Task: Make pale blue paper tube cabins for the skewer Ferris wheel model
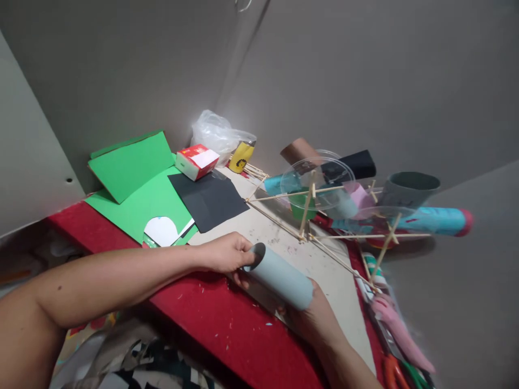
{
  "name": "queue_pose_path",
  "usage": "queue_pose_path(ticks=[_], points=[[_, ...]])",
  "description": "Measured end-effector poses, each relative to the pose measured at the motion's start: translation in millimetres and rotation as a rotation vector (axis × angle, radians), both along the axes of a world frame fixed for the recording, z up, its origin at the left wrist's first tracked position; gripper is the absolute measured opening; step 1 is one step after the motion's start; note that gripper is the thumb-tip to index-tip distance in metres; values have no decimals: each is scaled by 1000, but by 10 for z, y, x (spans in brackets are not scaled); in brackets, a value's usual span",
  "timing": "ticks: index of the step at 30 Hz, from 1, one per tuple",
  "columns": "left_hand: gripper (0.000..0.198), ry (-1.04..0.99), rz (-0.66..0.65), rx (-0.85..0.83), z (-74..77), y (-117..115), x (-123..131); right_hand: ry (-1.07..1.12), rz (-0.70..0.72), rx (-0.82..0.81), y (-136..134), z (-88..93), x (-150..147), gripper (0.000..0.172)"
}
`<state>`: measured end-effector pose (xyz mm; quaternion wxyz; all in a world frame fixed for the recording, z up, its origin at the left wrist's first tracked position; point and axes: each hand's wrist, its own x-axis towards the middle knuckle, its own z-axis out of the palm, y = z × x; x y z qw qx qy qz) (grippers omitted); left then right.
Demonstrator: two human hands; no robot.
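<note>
A grey paper tube (279, 275) is held between my two hands over the front edge of the table, its dark opening turned to the left. My left hand (229, 254) pinches the rim at that open end. Around the other end and underneath, my right hand (310, 313) is closed on the tube, with its fingers mostly hidden behind it. Beyond the hands lies a sheet of black paper (206, 197), partly over a green sheet (154, 194).
Stick frames (279, 197) with clear plastic discs stand at the right. Nearby are a blue roll (438, 220), a grey cup-like tube (411, 189), a pink glue gun (399, 324) and orange-handled scissors (393, 373). A red box (197, 161) and plastic bag (213, 132) sit at the back.
</note>
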<state>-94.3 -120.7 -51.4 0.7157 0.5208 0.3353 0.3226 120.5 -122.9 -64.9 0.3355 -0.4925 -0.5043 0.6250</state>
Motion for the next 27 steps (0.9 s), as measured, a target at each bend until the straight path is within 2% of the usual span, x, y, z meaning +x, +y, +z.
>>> queue_pose_path(ticks=[4,10,18,23,25,27], points=[[31,-2,48,-20,-40,-16,47,-91,-11,15,-10,10,-1,22],[34,-51,67,-58,-82,-29,91,-61,-57,9,8,19,-7,22],[48,-50,44,-97,0,-56,80,68,-14,-48,13,-8,12,17],[48,-38,22,-90,50,-35,38,162,-38,-31,54,-26,21,15],[51,-10,72,-62,110,-18,-17,195,-81,12,88,-2,11,13],[54,39,196,14,186,1,-86,243,-132,41,124,45,-3,14]])
